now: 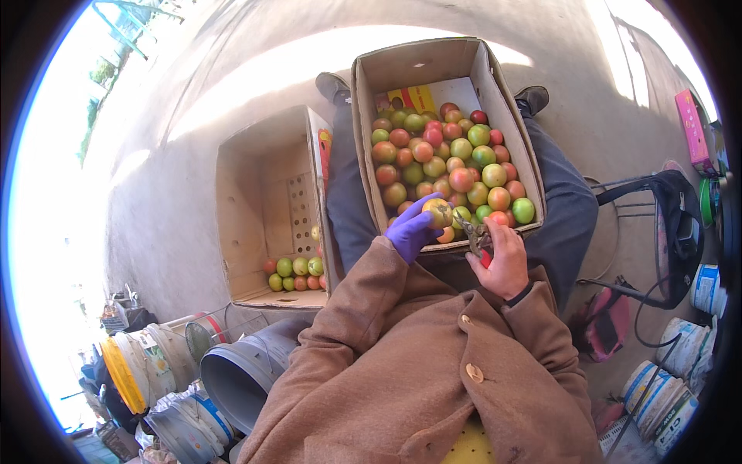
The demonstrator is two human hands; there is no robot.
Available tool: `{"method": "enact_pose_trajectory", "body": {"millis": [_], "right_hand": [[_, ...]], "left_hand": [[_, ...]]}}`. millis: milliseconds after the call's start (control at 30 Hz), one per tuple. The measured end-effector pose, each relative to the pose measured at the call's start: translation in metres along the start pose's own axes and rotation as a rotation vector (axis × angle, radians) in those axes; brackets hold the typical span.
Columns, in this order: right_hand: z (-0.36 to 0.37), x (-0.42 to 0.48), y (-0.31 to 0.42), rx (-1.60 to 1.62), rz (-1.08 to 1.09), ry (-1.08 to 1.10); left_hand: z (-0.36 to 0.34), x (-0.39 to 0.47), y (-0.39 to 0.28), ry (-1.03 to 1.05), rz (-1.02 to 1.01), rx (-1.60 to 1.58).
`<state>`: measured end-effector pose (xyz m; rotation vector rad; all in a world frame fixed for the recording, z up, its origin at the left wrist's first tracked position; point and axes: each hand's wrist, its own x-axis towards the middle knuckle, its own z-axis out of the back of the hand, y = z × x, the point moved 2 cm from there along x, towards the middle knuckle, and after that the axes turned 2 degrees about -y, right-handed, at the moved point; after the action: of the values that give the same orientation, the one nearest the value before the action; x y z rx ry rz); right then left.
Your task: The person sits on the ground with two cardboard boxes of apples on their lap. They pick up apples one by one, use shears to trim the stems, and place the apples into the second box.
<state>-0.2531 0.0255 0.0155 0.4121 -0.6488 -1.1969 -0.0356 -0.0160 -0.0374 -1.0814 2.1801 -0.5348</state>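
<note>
My left hand [414, 227], in a purple glove, holds a yellowish tomato [437, 213] with its stem end showing. Close on its right, my bare right hand [503, 258] grips small red-handled pruning shears [474, 233], their blades pointing at the tomato. Both hands are over the near edge of a cardboard box [366, 145] between my legs. Many red, green and mottled tomatoes [461, 180] lie in that box. To the left a second cardboard box [255, 174] holds several tomatoes [300, 266] in rows at its near end.
A grey bucket [237, 377] lies on its side at the lower left, near stacked pails [151, 359]. On the right are a chair with a black bag [678, 232], a pink bag [606, 325], more pails [655, 400] and a pink box [690, 130].
</note>
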Motion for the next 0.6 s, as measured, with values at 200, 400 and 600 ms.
{"method": "enact_pose_trajectory", "body": {"millis": [200, 400, 600], "right_hand": [[-0.002, 0.003, 0.005, -0.077, 0.019, 0.055], [-0.01, 0.006, 0.009, -0.127, 0.011, 0.098], [-0.023, 0.005, 0.009, 0.074, -0.017, 0.078]], "left_hand": [[-0.006, -0.006, -0.013, 0.017, -0.007, 0.218], [-0.005, -0.013, -0.021, -0.003, -0.078, 0.459], [-0.009, -0.051, -0.054, -0.143, -0.179, 0.537]]}}
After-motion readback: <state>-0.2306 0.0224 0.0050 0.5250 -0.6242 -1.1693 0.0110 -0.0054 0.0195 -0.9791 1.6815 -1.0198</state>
